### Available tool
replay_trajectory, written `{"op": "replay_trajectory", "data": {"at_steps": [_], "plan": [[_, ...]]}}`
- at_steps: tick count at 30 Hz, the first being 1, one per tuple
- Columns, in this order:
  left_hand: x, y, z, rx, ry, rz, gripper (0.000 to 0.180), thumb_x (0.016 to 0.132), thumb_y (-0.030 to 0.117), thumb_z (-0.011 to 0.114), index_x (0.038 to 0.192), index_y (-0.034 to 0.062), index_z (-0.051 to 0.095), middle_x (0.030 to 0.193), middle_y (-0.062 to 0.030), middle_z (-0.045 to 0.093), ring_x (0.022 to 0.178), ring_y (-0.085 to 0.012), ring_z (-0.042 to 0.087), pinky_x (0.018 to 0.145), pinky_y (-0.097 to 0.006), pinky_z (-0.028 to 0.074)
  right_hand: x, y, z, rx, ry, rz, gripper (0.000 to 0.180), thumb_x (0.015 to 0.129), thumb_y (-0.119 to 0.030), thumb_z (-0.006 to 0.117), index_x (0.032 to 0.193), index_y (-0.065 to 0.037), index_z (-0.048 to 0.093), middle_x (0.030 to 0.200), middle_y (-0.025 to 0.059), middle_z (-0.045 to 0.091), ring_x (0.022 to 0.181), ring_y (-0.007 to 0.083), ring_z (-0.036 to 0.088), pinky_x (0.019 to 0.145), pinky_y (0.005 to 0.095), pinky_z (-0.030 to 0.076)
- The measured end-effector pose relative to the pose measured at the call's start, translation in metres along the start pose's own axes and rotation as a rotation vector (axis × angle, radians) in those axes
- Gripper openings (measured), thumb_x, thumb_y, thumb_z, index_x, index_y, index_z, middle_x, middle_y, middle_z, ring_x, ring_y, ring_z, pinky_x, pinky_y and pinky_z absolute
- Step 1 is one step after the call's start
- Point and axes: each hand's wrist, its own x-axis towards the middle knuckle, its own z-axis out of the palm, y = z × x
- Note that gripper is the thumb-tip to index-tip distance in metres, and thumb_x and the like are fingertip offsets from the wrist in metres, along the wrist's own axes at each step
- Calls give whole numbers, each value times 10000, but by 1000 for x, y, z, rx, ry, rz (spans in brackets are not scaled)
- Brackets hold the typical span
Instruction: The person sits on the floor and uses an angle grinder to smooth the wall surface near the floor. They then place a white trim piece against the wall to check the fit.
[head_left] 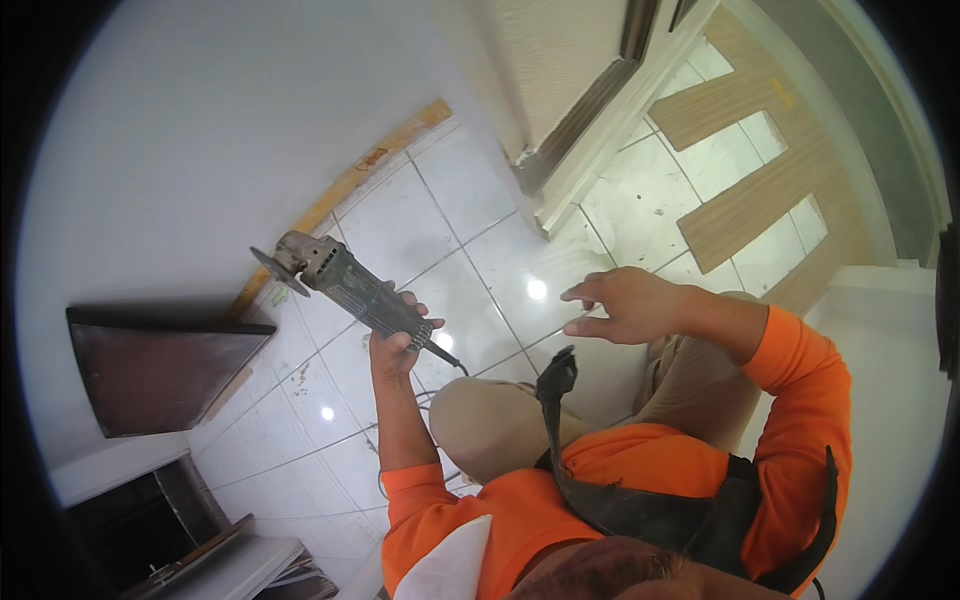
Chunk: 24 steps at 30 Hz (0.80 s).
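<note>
An angle grinder (pixel 350 285) with a dark, dusty body is held up in my left hand (pixel 398 335), whose fingers wrap round its rear end. Its round disc (pixel 279 271) points to the left, close to the wall's base. From the back of the tool a black cord (pixel 447 358) runs down toward my knee. My right hand (pixel 625 307) is in the air over the tiles, thumb and fingers apart, with nothing in it. Below that hand a black strap (pixel 557 380) sticks up from my body.
White floor tiles (pixel 415 225) lie ahead, with a wood-coloured strip (pixel 375 160) along the wall. At the left stands a dark brown panel (pixel 165 365). A door frame (pixel 590 130) rises ahead, and wood-look planks (pixel 745 220) lie on tiles at the far right.
</note>
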Motion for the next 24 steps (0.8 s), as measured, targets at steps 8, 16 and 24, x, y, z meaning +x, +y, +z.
{"op": "replay_trajectory", "data": {"at_steps": [8,16,24], "plan": [[13,14,108,143,-273,20,962,681,-6,925,1496,181,450,1181,-125,631,1126,-297,682,909,-499,648,-23,-15,-8,130,245,-171,803,977,-603,659,1487,4,533,1339,245,621,1147,395,661,996,457,526],[18,-45,175,170,-462,-138,938,673,-15,929,1469,190,477,1190,-148,643,1148,-304,658,938,-442,584,-39,-15,-8,290,366,-255,1058,821,-622,816,1590,-29,397,1507,300,504,1424,453,474,1190,497,395],[-1,-92,204,143,-207,-237,901,691,21,908,1469,155,474,1175,-148,653,1145,-302,665,924,-441,584,-16,-39,2,541,371,-269,1038,702,-550,883,1449,65,508,1319,296,634,1236,414,624,1068,461,495]]}}
